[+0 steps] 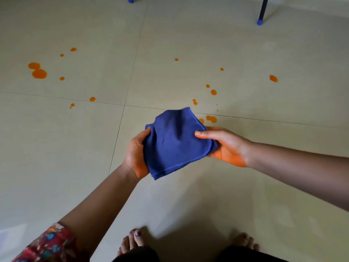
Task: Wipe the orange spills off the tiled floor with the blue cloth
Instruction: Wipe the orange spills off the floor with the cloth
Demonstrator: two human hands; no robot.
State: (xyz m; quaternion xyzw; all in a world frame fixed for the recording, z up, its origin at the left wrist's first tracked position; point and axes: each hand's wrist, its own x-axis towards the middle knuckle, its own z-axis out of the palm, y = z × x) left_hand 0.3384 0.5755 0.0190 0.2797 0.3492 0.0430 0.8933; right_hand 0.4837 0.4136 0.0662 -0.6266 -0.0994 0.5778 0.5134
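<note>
Blue cloth (175, 142) hangs folded above the tiled floor (245, 186), gripped by your left hand (136, 156) and right hand (224, 144). Orange spills (39, 73) dot the tiles beyond; a chair leg (262, 11) stands farther back, your bare feet (132, 241) below.

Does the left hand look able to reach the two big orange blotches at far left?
Probably yes, with a stoop: only open tiled floor lies between the left hand and the blotches, though it also holds the blue cloth.
</note>
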